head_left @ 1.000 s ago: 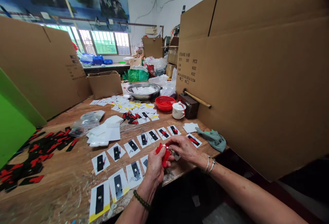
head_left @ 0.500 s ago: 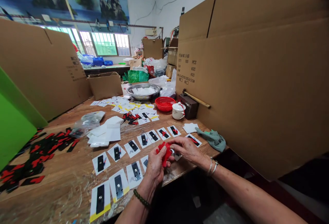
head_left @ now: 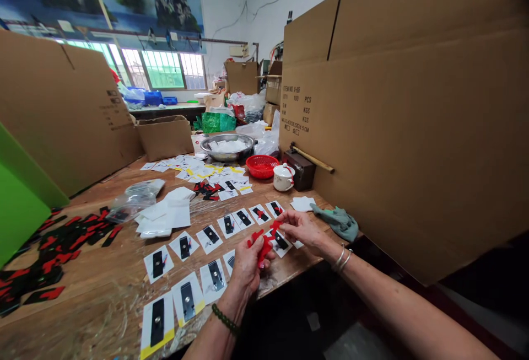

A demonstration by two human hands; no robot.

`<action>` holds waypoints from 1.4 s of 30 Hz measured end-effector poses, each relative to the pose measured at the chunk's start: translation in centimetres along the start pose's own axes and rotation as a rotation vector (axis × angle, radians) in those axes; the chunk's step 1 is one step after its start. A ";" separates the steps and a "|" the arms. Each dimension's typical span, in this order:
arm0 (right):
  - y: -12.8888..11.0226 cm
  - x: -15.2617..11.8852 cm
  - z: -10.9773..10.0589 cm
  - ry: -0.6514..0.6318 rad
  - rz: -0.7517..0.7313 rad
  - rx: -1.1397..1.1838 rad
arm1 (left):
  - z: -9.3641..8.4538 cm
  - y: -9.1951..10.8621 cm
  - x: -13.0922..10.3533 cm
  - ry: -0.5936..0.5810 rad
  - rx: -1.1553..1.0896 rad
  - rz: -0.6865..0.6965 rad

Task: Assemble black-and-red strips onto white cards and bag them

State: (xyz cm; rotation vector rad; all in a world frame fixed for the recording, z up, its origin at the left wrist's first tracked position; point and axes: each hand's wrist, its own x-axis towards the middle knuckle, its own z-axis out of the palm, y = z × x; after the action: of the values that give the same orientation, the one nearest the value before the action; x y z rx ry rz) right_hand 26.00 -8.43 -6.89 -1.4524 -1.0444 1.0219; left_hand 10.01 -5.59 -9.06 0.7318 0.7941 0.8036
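Note:
Several red pieces (head_left: 264,254) are held in my left hand (head_left: 247,263), its fingers wrapped round them near the table's front edge. My right hand (head_left: 303,231) pinches one red piece (head_left: 275,227) between thumb and fingers, just above a white card with a black part (head_left: 280,241). Rows of white cards carrying black parts (head_left: 210,234) lie left of and beyond my hands. Red pieces lie on the black parts of a card (head_left: 260,214) at the back of the row.
Black and red pieces (head_left: 61,247) are heaped at the left, near white sheets (head_left: 165,214). Behind stand a metal bowl (head_left: 228,156), a red basket (head_left: 262,167) and a lidded cup (head_left: 283,178). A grey-green glove (head_left: 339,223) lies beside the large cardboard box (head_left: 392,128).
My right hand has drawn a red piece away from the bunch in my left hand. The card under it now shows more. The view has shifted slightly.

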 end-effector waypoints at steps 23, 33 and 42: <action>1.1 2.1 -2.2 -0.348 -0.153 -0.600 | -1.0 0.2 -0.6 -0.023 0.090 0.020; 1.2 1.9 -0.6 -0.149 -0.207 -0.542 | -1.1 0.0 -0.6 -0.019 0.071 0.044; 0.0 3.5 1.9 -0.186 -0.110 -0.340 | -2.2 0.5 -0.6 0.041 0.033 0.071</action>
State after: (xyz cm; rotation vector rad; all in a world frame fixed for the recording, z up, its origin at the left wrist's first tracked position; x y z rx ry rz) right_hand 25.11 -4.57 -7.35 -1.5687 -1.4727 0.9448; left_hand 7.77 -5.24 -9.54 0.7787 0.8237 0.8739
